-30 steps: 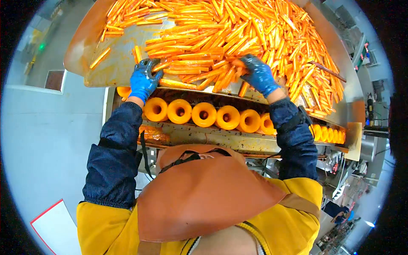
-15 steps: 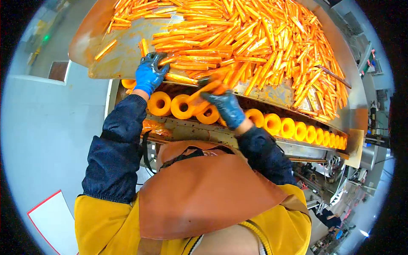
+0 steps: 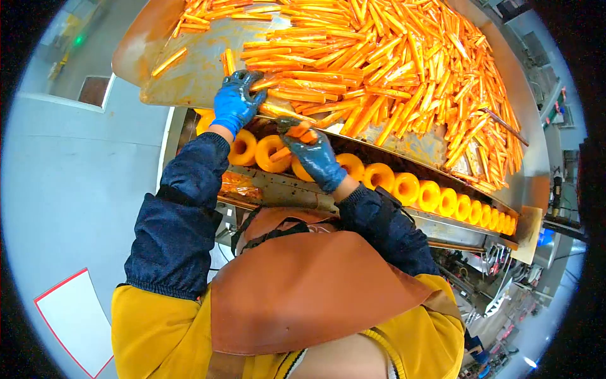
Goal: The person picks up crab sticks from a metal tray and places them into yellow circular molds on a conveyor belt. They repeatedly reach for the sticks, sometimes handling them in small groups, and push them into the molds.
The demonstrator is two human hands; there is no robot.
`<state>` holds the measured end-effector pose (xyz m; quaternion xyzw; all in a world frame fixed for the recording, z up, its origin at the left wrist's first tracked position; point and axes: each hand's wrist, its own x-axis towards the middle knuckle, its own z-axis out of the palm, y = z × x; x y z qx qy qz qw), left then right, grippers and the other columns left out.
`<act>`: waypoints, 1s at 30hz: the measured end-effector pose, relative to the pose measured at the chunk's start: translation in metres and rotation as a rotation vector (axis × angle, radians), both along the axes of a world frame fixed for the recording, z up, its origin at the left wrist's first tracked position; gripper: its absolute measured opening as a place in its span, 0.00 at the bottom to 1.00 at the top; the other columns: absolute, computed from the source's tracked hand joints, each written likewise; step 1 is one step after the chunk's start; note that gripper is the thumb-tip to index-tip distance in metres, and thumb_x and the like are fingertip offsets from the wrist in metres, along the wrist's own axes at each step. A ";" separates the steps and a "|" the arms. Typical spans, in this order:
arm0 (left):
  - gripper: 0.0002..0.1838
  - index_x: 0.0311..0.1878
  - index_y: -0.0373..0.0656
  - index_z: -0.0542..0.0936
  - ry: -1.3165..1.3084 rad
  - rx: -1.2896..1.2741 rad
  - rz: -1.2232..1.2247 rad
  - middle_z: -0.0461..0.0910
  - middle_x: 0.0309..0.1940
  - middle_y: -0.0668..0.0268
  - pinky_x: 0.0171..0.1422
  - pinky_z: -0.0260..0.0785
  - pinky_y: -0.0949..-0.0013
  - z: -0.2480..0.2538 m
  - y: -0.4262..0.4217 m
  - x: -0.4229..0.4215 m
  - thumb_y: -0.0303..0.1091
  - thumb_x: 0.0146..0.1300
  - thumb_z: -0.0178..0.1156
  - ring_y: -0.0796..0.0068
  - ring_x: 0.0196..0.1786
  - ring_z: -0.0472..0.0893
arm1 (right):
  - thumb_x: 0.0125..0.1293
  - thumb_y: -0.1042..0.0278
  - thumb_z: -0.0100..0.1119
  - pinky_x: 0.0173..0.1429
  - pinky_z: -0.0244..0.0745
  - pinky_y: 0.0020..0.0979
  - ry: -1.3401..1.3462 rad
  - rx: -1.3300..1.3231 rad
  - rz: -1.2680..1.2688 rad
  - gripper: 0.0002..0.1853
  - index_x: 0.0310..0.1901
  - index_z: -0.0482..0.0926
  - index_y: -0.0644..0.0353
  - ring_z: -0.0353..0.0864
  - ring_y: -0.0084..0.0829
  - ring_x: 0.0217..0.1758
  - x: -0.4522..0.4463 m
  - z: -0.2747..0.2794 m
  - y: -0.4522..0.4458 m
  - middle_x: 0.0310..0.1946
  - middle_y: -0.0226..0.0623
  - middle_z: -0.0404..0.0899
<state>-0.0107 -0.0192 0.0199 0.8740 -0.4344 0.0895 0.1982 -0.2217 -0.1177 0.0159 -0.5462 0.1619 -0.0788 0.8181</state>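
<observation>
Glossy orange sticks (image 3: 353, 69) lie heaped on a metal tray (image 3: 183, 82). My left hand (image 3: 237, 104), in a blue glove with dark, wet fingers, is at the tray's near edge. Its thumb and fingers are curled around the left end of an orange stick. To its right, my right hand (image 3: 315, 155), in a similar wet glove, is closed on a short orange piece (image 3: 302, 134) just in front of the tray's edge. Another orange end shows below its fingers; whether it is the same piece I cannot tell.
Below the tray's edge runs a row of orange rollers with hollow ends (image 3: 379, 177). A thin dark rod (image 3: 505, 126) lies over the sticks at the right. A brown apron (image 3: 309, 290) covers my front. Orange scraps (image 3: 240, 186) lie under the rollers.
My right hand has moved left, nearer my left hand, and its orange piece now shows more sharply. My left hand stays at the stick ends. The whole view has shifted slightly.
</observation>
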 end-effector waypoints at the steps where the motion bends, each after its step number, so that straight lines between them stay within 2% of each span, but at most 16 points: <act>1: 0.20 0.52 0.51 0.78 -0.015 0.007 0.010 0.77 0.49 0.57 0.60 0.66 0.58 0.000 0.000 -0.001 0.43 0.54 0.62 0.53 0.53 0.74 | 0.60 0.73 0.60 0.42 0.76 0.27 0.041 -0.153 -0.012 0.12 0.47 0.78 0.62 0.80 0.24 0.39 0.004 -0.008 0.003 0.39 0.32 0.81; 4: 0.23 0.55 0.54 0.76 0.048 0.055 0.019 0.74 0.53 0.58 0.62 0.66 0.58 0.002 0.001 0.000 0.48 0.56 0.60 0.55 0.55 0.73 | 0.60 0.71 0.60 0.42 0.76 0.28 0.164 -0.084 0.028 0.13 0.46 0.78 0.64 0.80 0.24 0.38 -0.002 -0.021 -0.001 0.38 0.33 0.81; 5: 0.23 0.55 0.54 0.76 0.052 0.056 0.024 0.74 0.53 0.58 0.62 0.66 0.58 0.001 0.002 0.000 0.48 0.56 0.60 0.55 0.55 0.73 | 0.61 0.67 0.59 0.42 0.76 0.31 0.221 -0.082 0.069 0.14 0.47 0.77 0.63 0.81 0.30 0.37 -0.006 -0.023 -0.005 0.37 0.37 0.82; 6: 0.23 0.55 0.54 0.76 0.052 0.069 0.029 0.74 0.54 0.58 0.62 0.66 0.58 0.001 0.002 0.000 0.48 0.56 0.60 0.55 0.55 0.73 | 0.61 0.67 0.59 0.42 0.76 0.31 0.225 -0.082 0.073 0.14 0.47 0.77 0.63 0.81 0.30 0.37 -0.010 -0.024 -0.009 0.37 0.37 0.82; 8: 0.23 0.55 0.54 0.76 0.053 0.080 0.039 0.74 0.54 0.58 0.62 0.66 0.58 0.000 0.002 0.000 0.49 0.56 0.60 0.55 0.55 0.73 | 0.63 0.60 0.56 0.43 0.75 0.36 0.054 -0.567 0.040 0.15 0.46 0.78 0.61 0.82 0.40 0.37 -0.015 -0.006 -0.016 0.36 0.44 0.82; 9: 0.24 0.55 0.54 0.76 0.028 0.081 0.044 0.74 0.54 0.58 0.62 0.66 0.58 0.001 0.002 -0.001 0.49 0.56 0.59 0.55 0.56 0.73 | 0.64 0.55 0.55 0.43 0.74 0.40 0.216 -0.683 0.141 0.17 0.45 0.78 0.59 0.81 0.48 0.39 -0.020 0.014 -0.023 0.35 0.49 0.80; 13: 0.24 0.56 0.55 0.75 0.023 0.072 0.038 0.74 0.54 0.57 0.62 0.66 0.58 0.003 0.002 -0.002 0.49 0.56 0.59 0.55 0.56 0.72 | 0.64 0.51 0.54 0.42 0.74 0.40 0.173 -0.809 0.197 0.18 0.43 0.79 0.59 0.81 0.49 0.38 -0.023 0.036 -0.033 0.34 0.50 0.80; 17: 0.23 0.56 0.55 0.76 0.042 0.079 0.051 0.73 0.54 0.57 0.62 0.65 0.58 0.003 0.001 -0.002 0.49 0.56 0.59 0.55 0.56 0.72 | 0.65 0.60 0.57 0.36 0.75 0.36 0.186 -0.575 0.030 0.14 0.47 0.79 0.59 0.81 0.41 0.32 -0.016 0.038 -0.025 0.33 0.45 0.82; 19: 0.22 0.54 0.54 0.77 0.049 0.059 0.033 0.74 0.52 0.57 0.62 0.65 0.58 0.004 0.001 -0.002 0.48 0.56 0.60 0.55 0.55 0.73 | 0.64 0.65 0.58 0.36 0.75 0.33 0.079 -0.196 0.076 0.12 0.48 0.79 0.58 0.82 0.37 0.32 -0.003 0.023 -0.008 0.34 0.43 0.83; 20: 0.22 0.54 0.54 0.77 0.047 0.060 0.028 0.74 0.52 0.57 0.62 0.65 0.58 0.005 0.000 -0.002 0.48 0.56 0.60 0.55 0.55 0.73 | 0.64 0.62 0.57 0.41 0.76 0.34 0.127 -0.211 0.133 0.14 0.48 0.79 0.60 0.82 0.40 0.36 0.003 0.031 0.002 0.36 0.44 0.82; 23: 0.21 0.53 0.52 0.78 0.063 0.024 -0.008 0.75 0.52 0.57 0.62 0.65 0.56 0.006 0.000 -0.002 0.44 0.55 0.61 0.52 0.54 0.73 | 0.59 0.51 0.62 0.51 0.75 0.37 0.041 -0.655 0.189 0.23 0.48 0.79 0.62 0.80 0.47 0.46 0.014 0.007 0.018 0.43 0.49 0.80; 24: 0.21 0.52 0.52 0.78 0.043 0.030 -0.007 0.76 0.50 0.58 0.62 0.65 0.57 0.007 0.000 -0.002 0.45 0.55 0.61 0.54 0.54 0.73 | 0.59 0.51 0.62 0.51 0.75 0.37 0.041 -0.657 0.182 0.23 0.48 0.79 0.62 0.80 0.47 0.46 0.011 0.004 0.014 0.43 0.49 0.80; 26: 0.20 0.51 0.52 0.78 0.026 0.032 -0.012 0.77 0.49 0.60 0.62 0.65 0.58 0.007 0.001 -0.002 0.46 0.55 0.60 0.57 0.54 0.74 | 0.60 0.57 0.64 0.53 0.73 0.32 0.116 -0.866 0.359 0.22 0.52 0.77 0.61 0.79 0.35 0.46 0.003 0.022 -0.001 0.47 0.44 0.80; 27: 0.20 0.51 0.52 0.78 0.018 0.025 -0.005 0.77 0.49 0.60 0.62 0.65 0.58 0.007 0.001 -0.002 0.46 0.55 0.60 0.57 0.54 0.74 | 0.59 0.58 0.64 0.53 0.73 0.31 0.110 -0.843 0.377 0.22 0.52 0.77 0.61 0.79 0.35 0.47 -0.001 0.033 -0.015 0.47 0.44 0.79; 29: 0.21 0.52 0.53 0.78 -0.003 0.021 0.010 0.77 0.49 0.60 0.61 0.65 0.58 0.009 -0.001 -0.005 0.45 0.55 0.61 0.57 0.53 0.74 | 0.60 0.64 0.63 0.51 0.74 0.29 0.039 -0.773 0.198 0.17 0.51 0.78 0.59 0.80 0.30 0.44 -0.011 0.038 -0.046 0.42 0.42 0.81; 30: 0.21 0.52 0.53 0.78 0.000 0.014 0.005 0.77 0.49 0.60 0.61 0.65 0.58 0.008 -0.001 -0.005 0.45 0.55 0.61 0.57 0.53 0.74 | 0.59 0.67 0.63 0.49 0.75 0.31 0.095 -0.953 0.025 0.16 0.49 0.79 0.55 0.81 0.31 0.41 -0.016 0.046 -0.067 0.39 0.41 0.81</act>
